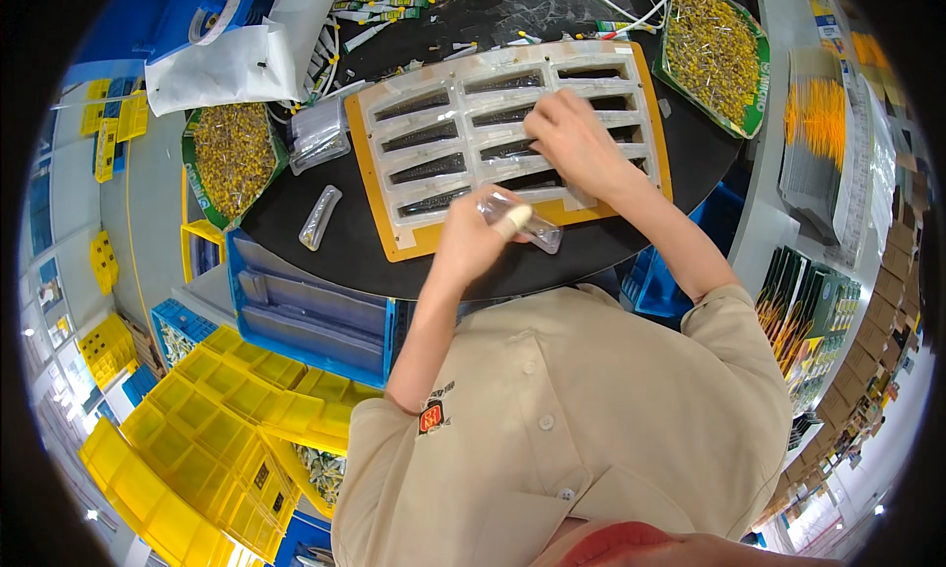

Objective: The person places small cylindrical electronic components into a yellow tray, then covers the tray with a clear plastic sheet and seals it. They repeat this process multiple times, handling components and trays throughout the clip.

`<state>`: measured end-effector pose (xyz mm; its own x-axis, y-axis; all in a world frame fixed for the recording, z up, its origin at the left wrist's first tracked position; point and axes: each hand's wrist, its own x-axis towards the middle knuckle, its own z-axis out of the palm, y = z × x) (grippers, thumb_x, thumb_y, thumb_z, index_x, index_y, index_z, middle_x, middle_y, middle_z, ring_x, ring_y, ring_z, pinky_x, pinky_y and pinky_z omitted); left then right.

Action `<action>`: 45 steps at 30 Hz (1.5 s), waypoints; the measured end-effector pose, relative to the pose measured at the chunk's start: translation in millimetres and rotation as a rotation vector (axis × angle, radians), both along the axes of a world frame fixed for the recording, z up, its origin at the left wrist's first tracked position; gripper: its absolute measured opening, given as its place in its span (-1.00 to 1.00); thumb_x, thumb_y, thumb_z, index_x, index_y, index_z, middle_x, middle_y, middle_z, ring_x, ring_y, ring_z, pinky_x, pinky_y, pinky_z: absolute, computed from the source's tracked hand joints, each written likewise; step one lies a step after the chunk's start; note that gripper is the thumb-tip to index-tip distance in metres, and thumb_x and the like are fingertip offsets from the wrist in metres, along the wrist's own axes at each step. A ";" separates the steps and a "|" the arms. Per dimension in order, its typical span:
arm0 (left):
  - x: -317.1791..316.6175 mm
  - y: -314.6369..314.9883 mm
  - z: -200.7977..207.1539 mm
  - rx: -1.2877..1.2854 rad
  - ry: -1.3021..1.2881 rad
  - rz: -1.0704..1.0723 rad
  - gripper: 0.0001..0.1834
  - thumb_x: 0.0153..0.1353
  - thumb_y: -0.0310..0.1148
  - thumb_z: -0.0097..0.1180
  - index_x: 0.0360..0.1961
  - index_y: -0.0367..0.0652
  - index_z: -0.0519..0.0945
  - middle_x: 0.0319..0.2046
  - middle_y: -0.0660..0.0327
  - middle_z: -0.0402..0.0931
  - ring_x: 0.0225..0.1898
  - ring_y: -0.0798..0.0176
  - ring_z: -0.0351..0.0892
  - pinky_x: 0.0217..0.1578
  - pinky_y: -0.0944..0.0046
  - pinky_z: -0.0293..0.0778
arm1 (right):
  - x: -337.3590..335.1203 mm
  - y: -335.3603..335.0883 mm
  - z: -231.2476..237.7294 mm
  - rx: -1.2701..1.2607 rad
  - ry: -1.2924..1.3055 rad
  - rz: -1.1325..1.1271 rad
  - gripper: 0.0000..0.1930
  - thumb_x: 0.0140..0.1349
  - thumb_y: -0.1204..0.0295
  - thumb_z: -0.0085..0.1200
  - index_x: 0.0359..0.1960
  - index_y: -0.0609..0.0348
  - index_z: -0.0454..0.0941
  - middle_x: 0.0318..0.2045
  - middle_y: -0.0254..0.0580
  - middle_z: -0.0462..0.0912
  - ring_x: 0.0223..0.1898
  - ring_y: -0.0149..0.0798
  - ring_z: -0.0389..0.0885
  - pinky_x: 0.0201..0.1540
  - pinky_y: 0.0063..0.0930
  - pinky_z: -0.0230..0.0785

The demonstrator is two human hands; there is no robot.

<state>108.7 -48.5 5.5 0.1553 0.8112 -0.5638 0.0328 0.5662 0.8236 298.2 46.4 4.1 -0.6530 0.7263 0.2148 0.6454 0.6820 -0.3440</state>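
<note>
From overhead, her left hand (pixel 471 240) pinches a small clear bag (pixel 520 220) just near of the slotted template (pixel 512 133); the right hand (pixel 572 138), fingers closed, rests there. I'd keep the bag mouth open and steady.

A small clear plastic packet (pixel 519 220) is pinched in the left hand (pixel 471 240) just above the near edge of the dark counter (pixel 345 247). Another clear packet (pixel 320 216) lies flat on the counter to the left, and a stack of clear packets (pixel 318 133) sits beyond it. Two open green-rimmed bags of small yellow pieces stand at the counter's sides, one at the left (pixel 232 158), one at the far right (pixel 714 50). A white plastic bag (pixel 232 65) lies at the far left.
</note>
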 end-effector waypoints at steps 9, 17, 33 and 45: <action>19.2 -24.0 13.0 -0.077 -0.111 -0.007 -0.75 0.31 -0.34 0.23 -0.34 -0.38 0.63 -0.45 0.06 0.69 -0.54 0.31 0.66 -0.50 0.39 0.58 | 13.5 -35.2 -8.7 -0.090 0.205 0.086 -0.80 0.21 0.46 0.22 -0.15 0.23 0.62 -0.37 -0.07 0.59 -0.23 -0.02 0.57 -0.15 -0.22 0.45; 43.8 62.6 5.0 0.226 -0.056 0.136 -0.67 0.35 -0.26 0.21 -0.31 -0.41 0.60 -0.45 0.07 0.68 -0.46 0.30 0.70 -0.48 0.34 0.60 | 61.6 31.1 6.4 -0.463 0.460 0.144 -0.83 0.19 0.38 0.25 -0.21 0.13 0.66 -0.40 -0.08 0.65 -0.33 -0.04 0.63 -0.25 -0.30 0.47; 82.8 62.0 0.3 0.067 -0.114 0.036 -0.84 0.32 -0.48 0.19 -0.24 -0.44 0.57 -0.38 0.03 0.69 -0.40 0.25 0.72 -0.44 0.36 0.65 | 91.0 36.3 3.1 0.017 0.211 -0.130 -0.89 0.16 0.53 0.20 -0.30 0.20 0.54 -0.37 -0.06 0.55 -0.25 0.00 0.55 -0.13 -0.16 0.43; 104.5 17.8 -9.7 0.353 -0.153 0.236 -0.89 0.42 -0.44 0.07 -0.22 -0.27 0.47 -0.32 0.09 0.64 -0.35 0.30 0.68 -0.37 0.33 0.66 | 97.6 -16.9 16.6 -0.532 0.323 -0.024 -0.77 0.21 0.46 0.19 -0.11 0.23 0.58 -0.25 0.01 0.63 -0.13 0.05 0.58 -0.07 -0.21 0.45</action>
<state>213.3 -30.7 -4.3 0.0031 0.9728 -0.2316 -0.2010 0.2274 0.9528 395.8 29.5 20.7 -0.5975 0.8019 0.0028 0.4654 0.3496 -0.8131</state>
